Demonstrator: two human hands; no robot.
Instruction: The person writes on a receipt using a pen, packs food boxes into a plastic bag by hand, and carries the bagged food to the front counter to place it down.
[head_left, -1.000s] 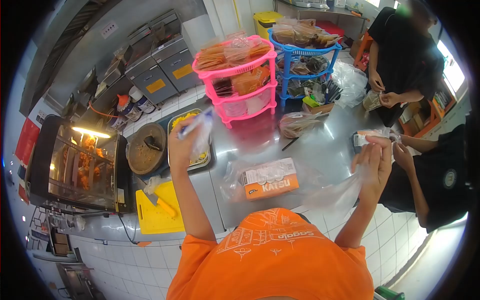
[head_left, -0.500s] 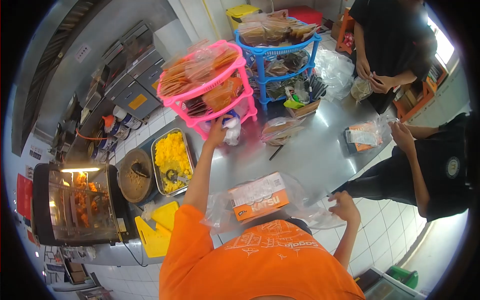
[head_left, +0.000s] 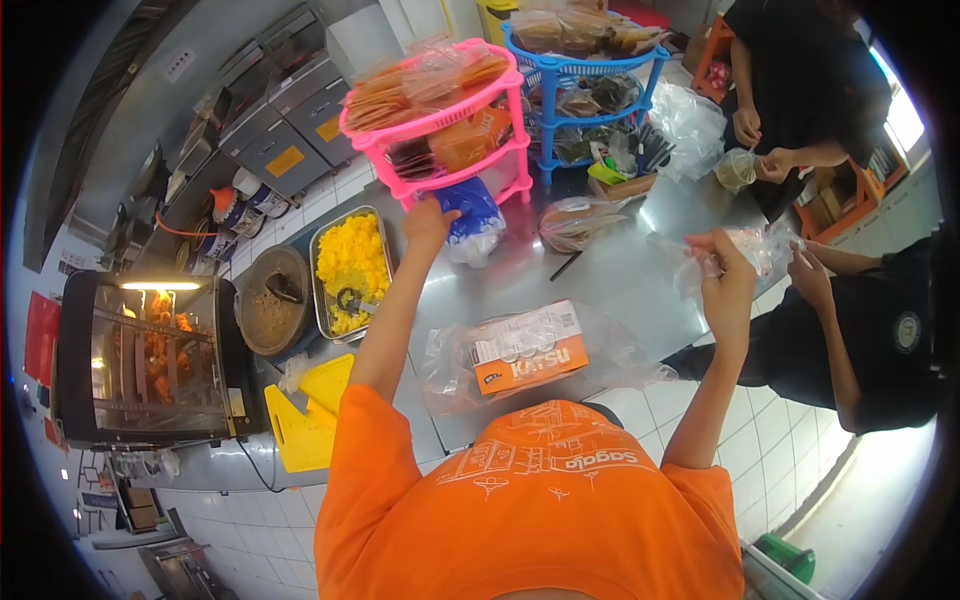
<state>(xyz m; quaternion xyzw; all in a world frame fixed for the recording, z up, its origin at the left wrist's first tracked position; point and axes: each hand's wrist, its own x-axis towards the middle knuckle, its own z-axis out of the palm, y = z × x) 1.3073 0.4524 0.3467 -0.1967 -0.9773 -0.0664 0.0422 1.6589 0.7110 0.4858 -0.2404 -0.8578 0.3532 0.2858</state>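
My left hand (head_left: 430, 222) is closed on the top of a blue-and-white plastic pack (head_left: 472, 218) in front of the pink rack (head_left: 440, 172). My right hand (head_left: 722, 262) is raised at the right, fingers bent but apart, with no held object visible. Behind it, and partly hidden by it, is a clear plastic bag (head_left: 757, 243) that a co-worker's hand touches. Close to my body, an orange-and-white box marked KATSU (head_left: 530, 350) lies on a clear plastic bag (head_left: 622, 350) on the steel table (head_left: 630, 290).
Filled packets sit on the blue rack (head_left: 590, 66). A flat packet (head_left: 580, 222) and a dark stick (head_left: 565, 266) lie mid-table. To the left are a tray of yellow food (head_left: 352, 265), a stone mortar (head_left: 272, 300), yellow boards (head_left: 308, 410) and a lit display case (head_left: 150, 360). Two co-workers stand right.
My left hand has drawn the blue-and-white pack out toward me from beside the pink rack. My right hand has risen from the table's near edge toward the co-worker's bag. The view has shifted.
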